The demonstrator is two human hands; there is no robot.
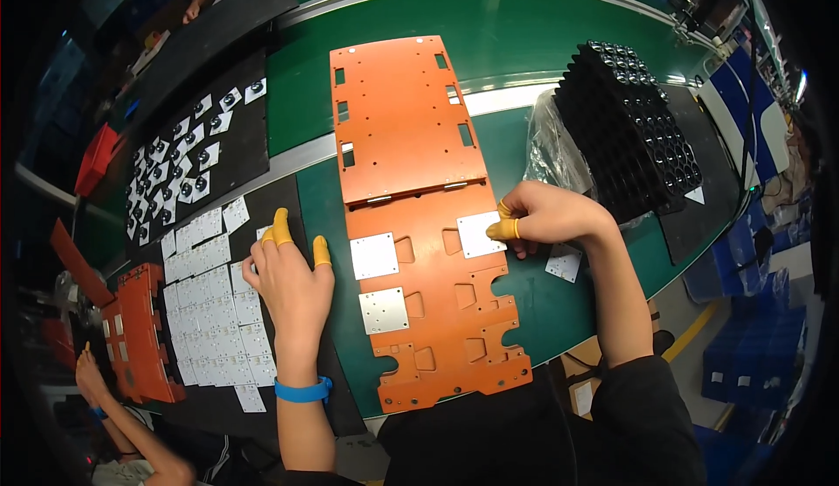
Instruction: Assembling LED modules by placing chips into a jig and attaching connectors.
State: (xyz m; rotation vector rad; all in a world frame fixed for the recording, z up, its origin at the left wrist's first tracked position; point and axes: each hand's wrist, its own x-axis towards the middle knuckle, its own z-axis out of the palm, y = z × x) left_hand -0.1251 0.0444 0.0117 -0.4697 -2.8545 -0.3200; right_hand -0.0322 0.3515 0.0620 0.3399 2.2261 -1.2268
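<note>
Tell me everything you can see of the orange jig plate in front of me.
The orange jig plate is a flat, rigid-looking board lying on the green table, hinged to an open upper leaf. It has square pockets; three hold pale square plates. The right hand presses one into an upper-right pocket.

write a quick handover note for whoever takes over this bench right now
Left hand: open, reaching over the rows of white square plates on the black mat, holding nothing visible.
Right hand: pinching a square plate into an upper right pocket of the orange jig.
Done: two plates sit in the left pockets.
Left: the other pockets look empty.
One loose plate lies on the green table by the right wrist.
</note>
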